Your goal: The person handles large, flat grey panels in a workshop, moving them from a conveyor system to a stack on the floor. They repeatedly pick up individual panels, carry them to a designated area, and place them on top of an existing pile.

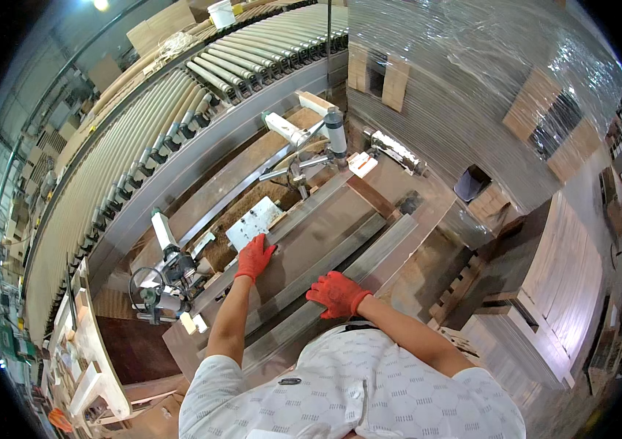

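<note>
half-curling left hand (254,257) and right hand (338,294) over strips (380,252) mid-frame; can't tell if pinching; maybe risking nips from shifting strips

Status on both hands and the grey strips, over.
Left hand at far grey strip. Right hand over near grey strip; contact unclear. White plate just beyond left hand.

I have one view, the head camera: left unit of the side-by-side pair, upright and unmirrored. I look down and forward from above the wearer's white patterned shirt (340,391), nearest the lens at bottom centre. The red-gloved left hand (255,258) and red-gloved right hand (337,294) sit close below, near mid-frame. Fisheye field very wide: I see the roller conveyor (126,152) curve along upper left, the film-wrapped stack (435,73) fill upper right.
</note>
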Available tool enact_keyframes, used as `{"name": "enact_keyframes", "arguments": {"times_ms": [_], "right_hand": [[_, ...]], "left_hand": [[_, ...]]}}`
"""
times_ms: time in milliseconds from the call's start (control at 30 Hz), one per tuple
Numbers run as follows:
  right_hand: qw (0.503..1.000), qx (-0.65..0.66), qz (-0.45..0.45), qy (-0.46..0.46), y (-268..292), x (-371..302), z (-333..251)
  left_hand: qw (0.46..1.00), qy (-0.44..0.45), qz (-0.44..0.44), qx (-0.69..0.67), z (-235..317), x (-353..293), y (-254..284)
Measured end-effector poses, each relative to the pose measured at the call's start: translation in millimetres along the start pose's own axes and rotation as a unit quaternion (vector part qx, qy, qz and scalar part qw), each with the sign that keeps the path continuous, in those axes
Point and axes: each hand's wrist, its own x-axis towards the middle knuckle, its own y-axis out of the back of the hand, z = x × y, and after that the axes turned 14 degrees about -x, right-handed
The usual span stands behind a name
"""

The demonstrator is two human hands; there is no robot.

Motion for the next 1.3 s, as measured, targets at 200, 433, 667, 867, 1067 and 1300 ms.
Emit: {"name": "enact_keyframes", "arguments": {"times_ms": [200,433,667,867,1067,1300], "right_hand": [[0.999,0.015,0.038,0.011,16.0,-3.0,-1.5],[0.999,0.01,0.041,0.008,-23.8,-2.6,2.3],[0.999,0.004,0.044,0.009,-34.8,-2.7,1.0],[0.999,0.019,0.044,0.009,-35.5,0.0,-0.2],[0.999,0.027,0.019,0.001,-34.6,-0.6,2.5],[0.997,0.051,0.06,0.025,-34.0,0.7,1.9]], "left_hand": [[0.999,-0.029,0.026,-0.005,6.8,-7.7,15.3],[0.997,-0.023,-0.025,-0.075,57.5,-45.6,22.1],[0.992,-0.017,-0.098,-0.08,114.4,-124.6,41.5],[0.992,-0.021,-0.116,0.051,110.2,-147.9,32.5],[0.978,0.043,-0.196,0.061,118.8,-135.2,33.1],[0.974,0.041,-0.222,0.028,90.8,-137.8,17.3]]}}
